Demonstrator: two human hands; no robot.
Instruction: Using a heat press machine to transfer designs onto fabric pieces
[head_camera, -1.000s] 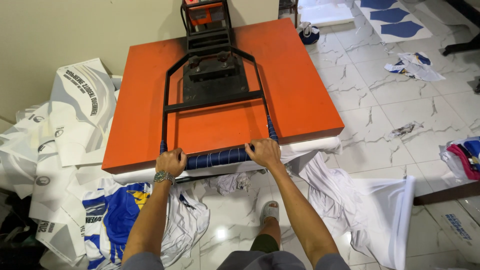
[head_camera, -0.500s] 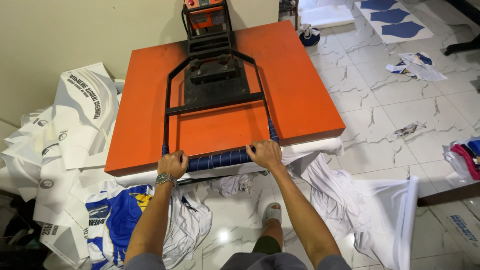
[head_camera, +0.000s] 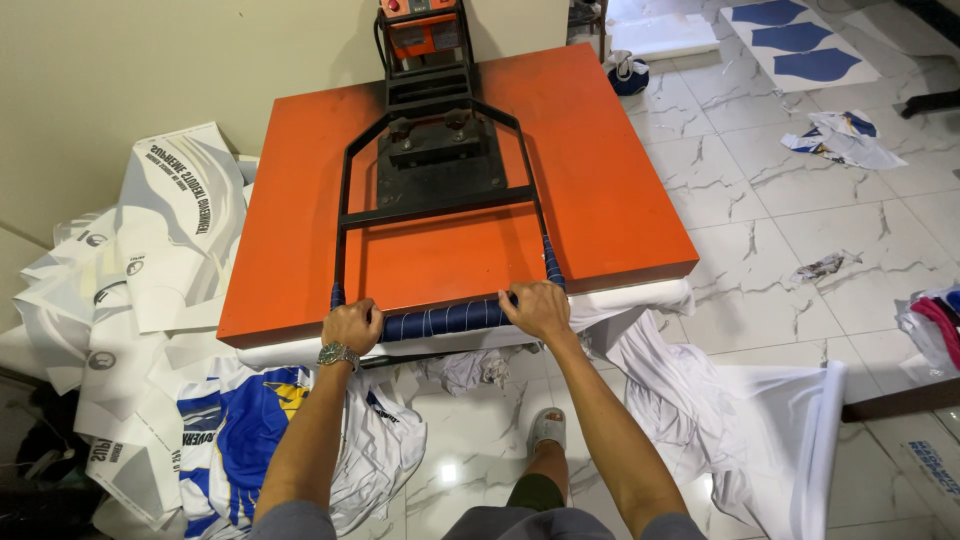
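**Both hands on the press handle**

Nearest the camera, two bare forearms reach forward over a white marble floor (head_camera: 760, 210), with one sandalled foot (head_camera: 547, 428) visible between them. A blue-and-white jersey (head_camera: 235, 435) lies crumpled on the floor under the left arm, and a white sheet (head_camera: 770, 440) trails down to the floor on the right.

The left hand (head_camera: 351, 326), with a wristwatch (head_camera: 338, 354) on its wrist, is curled tight around the left end of the handle (head_camera: 445, 319), a horizontal bar wrapped in dark blue tape. The right hand (head_camera: 537, 310) is clenched around the same bar toward its right end. The bar lies along the near edge of the heat press, just above a white layer that shows beneath the plate.

Beyond the hands, the flat orange plate (head_camera: 600, 190) lies level and closed. A black frame (head_camera: 440, 210) runs from the handle's ends back over the plate to a black block at its middle, and an orange control box (head_camera: 425, 30) stands at the far end.

To the left, a pile of printed white paper (head_camera: 150, 270) leans against the wall. Far right, blue cut shapes (head_camera: 800, 50) lie on the floor.
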